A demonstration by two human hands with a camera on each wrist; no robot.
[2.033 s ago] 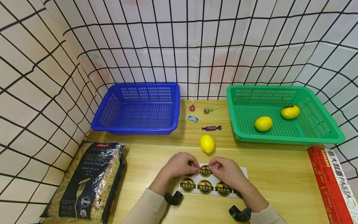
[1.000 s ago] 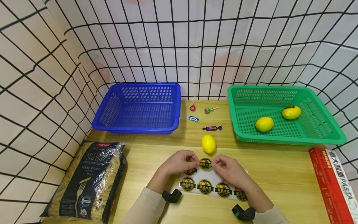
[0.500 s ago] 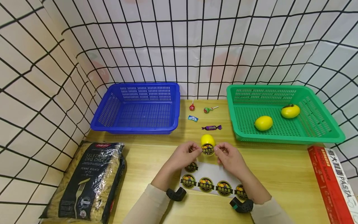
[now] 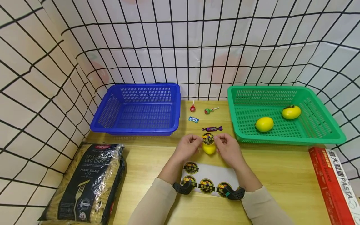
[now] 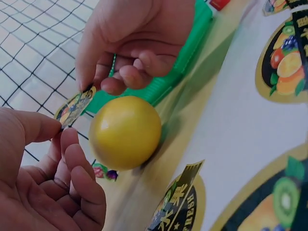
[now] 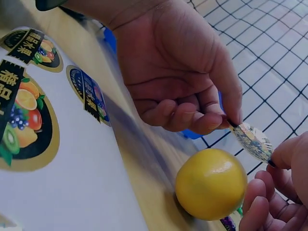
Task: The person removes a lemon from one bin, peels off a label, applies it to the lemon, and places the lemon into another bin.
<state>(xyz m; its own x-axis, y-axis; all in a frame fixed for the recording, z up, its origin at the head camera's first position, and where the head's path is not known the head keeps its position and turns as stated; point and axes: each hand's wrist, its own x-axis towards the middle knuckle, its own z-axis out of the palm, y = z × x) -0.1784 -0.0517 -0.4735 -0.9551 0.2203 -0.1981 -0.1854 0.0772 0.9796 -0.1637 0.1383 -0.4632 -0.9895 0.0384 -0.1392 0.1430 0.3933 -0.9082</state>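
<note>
A round black-and-gold fruit sticker (image 4: 208, 138) is stretched between both hands, just over a yellow lemon (image 4: 209, 149) on the table. My left hand (image 4: 187, 147) pinches its left edge between thumb and forefinger; my right hand (image 4: 228, 149) pinches the right edge the same way. In the left wrist view the sticker (image 5: 75, 107) stands apart from the lemon (image 5: 126, 133), tilted beside its upper side. Below the hands lies a white sticker sheet (image 4: 216, 173) with several like stickers, partly covered by the wrist straps.
Behind the lemon lie a purple wrapped candy (image 4: 212, 128), a blue candy (image 4: 193, 119) and two lollipops (image 4: 207, 111). A blue basket (image 4: 135, 129) stands back left, a green basket (image 4: 281, 139) with two lemons back right. A pasta bag (image 4: 84, 184) and red box (image 4: 329, 187) flank the table.
Both hands have lifted the sticker off the sheet and carried it forward until it overlaps the lemon in the head view. The lemon and baskets have stayed put.
</note>
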